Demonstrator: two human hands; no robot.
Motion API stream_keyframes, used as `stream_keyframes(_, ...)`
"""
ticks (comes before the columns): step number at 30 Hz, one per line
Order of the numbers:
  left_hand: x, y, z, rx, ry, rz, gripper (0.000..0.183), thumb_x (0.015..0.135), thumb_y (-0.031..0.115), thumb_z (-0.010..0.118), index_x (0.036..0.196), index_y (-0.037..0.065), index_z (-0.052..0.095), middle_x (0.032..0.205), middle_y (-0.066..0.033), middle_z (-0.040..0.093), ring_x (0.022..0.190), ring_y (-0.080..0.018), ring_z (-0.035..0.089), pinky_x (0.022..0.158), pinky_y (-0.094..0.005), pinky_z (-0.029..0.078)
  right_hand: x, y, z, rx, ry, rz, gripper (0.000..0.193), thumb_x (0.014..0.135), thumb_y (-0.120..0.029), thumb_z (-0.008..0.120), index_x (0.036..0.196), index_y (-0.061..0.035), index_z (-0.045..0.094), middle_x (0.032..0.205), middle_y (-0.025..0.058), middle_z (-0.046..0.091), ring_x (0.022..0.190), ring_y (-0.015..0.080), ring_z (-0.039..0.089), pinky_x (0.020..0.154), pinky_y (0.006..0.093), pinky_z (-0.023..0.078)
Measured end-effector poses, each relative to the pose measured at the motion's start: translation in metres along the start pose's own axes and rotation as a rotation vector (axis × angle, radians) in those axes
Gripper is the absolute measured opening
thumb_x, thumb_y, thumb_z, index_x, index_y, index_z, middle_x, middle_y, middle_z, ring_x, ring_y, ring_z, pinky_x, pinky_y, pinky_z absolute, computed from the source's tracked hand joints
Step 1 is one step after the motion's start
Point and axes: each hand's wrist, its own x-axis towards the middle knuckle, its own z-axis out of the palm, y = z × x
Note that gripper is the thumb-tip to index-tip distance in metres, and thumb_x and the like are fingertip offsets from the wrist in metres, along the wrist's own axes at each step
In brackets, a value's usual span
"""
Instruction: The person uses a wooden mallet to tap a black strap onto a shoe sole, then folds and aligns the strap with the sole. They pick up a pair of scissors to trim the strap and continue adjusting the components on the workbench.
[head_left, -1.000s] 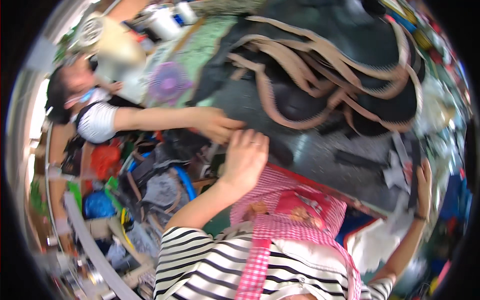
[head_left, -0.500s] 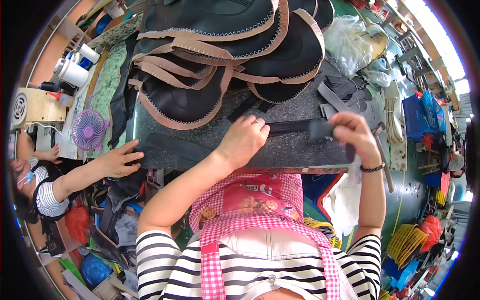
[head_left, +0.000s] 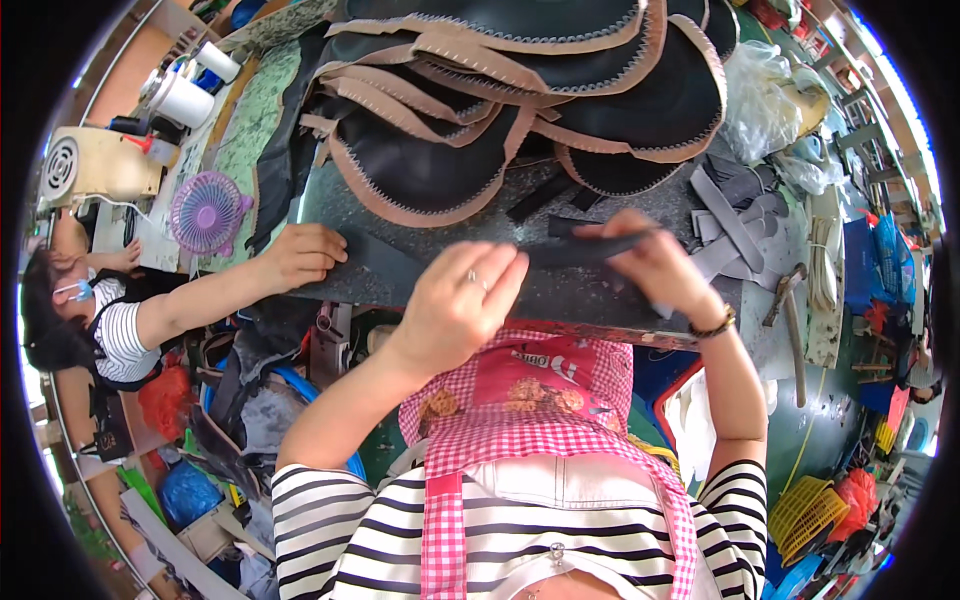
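A dark leather-like strip runs between my two hands, just over the near part of the dark worktable. My left hand, with a ring on one finger, is closed and pinches the strip's left end. My right hand is closed around its other end, slightly smeared by motion. To the left, a co-worker's hand rests on the end of another dark strip lying on the table. Beyond my hands lie stacked black curved pieces with tan, zigzag-stitched edges.
Loose grey-black strips lie in a heap at the right, near a hammer with a long handle. Behind them sits a clear plastic bag. A purple fan and a white container stand on the left.
The co-worker's hand has moved right, onto the end of the strip on the table. My right hand has turned, bringing the strip's right end up and round. The whole view has shifted slightly.
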Motion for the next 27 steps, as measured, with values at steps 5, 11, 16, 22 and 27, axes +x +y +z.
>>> stream_keyframes(5, -0.063, 0.011, 0.024, 0.13, -0.239, -0.073, 0.032, 0.079, 0.01, 0.066, 0.108, -0.004, 0.068, 0.113, -0.015, 0.063, 0.104, -0.0277, 0.062, 0.089, -0.0393, 0.053, 0.011, -0.021, -0.036, -0.002, 0.252, 0.129, 0.019, 0.093, -0.008, 0.065, 0.108, 0.0037, 0.063, 0.089, 0.0038, 0.07, 0.081, 0.0052, 0.063, 0.069, 0.0196, 0.049)
stream_keyframes(11, -0.073, 0.043, 0.024, 0.128, -0.22, -0.28, 0.038, 0.084, 0.026, 0.073, 0.111, 0.0, 0.066, 0.121, -0.0161, 0.06, 0.115, -0.0308, 0.058, 0.102, -0.0435, 0.044, 0.015, -0.05, 0.064, 0.024, -0.138, 0.189, 0.022, 0.091, -0.014, 0.07, 0.099, 0.0058, 0.067, 0.081, 0.0081, 0.072, 0.071, 0.0092, 0.066, 0.062, 0.0212, 0.05)
stream_keyframes(16, -0.094, 0.01, 0.017, 0.019, -0.113, -0.255, 0.037, 0.079, 0.016, 0.076, 0.111, -0.001, 0.068, 0.124, -0.0134, 0.061, 0.115, -0.0281, 0.062, 0.1, -0.0432, 0.047, 0.024, -0.02, 0.086, 0.119, -0.079, 0.348, 0.018, 0.093, -0.011, 0.067, 0.099, 0.0059, 0.066, 0.079, 0.0071, 0.071, 0.071, 0.0073, 0.065, 0.061, 0.0214, 0.049)
stream_keyframes(22, -0.096, -0.014, 0.002, 0.031, 0.008, -0.324, 0.031, 0.078, 0.004, 0.076, 0.107, -0.003, 0.068, 0.116, -0.0149, 0.065, 0.106, -0.0307, 0.066, 0.093, -0.0425, 0.053, 0.022, -0.015, 0.091, 0.129, -0.023, 0.319, 0.016, 0.094, -0.011, 0.065, 0.098, 0.0043, 0.066, 0.079, 0.0064, 0.072, 0.07, 0.0067, 0.065, 0.06, 0.0214, 0.05)
stream_keyframes(27, -0.105, -0.024, -0.012, 0.038, 0.055, -0.314, 0.031, 0.075, 0.001, 0.078, 0.104, -0.002, 0.068, 0.11, -0.0136, 0.067, 0.1, -0.03, 0.067, 0.088, -0.0427, 0.056, 0.023, -0.022, 0.089, -0.05, -0.047, 0.303, 0.017, 0.092, -0.013, 0.068, 0.094, 0.0033, 0.067, 0.073, 0.0055, 0.072, 0.066, 0.0047, 0.063, 0.058, 0.0223, 0.048)
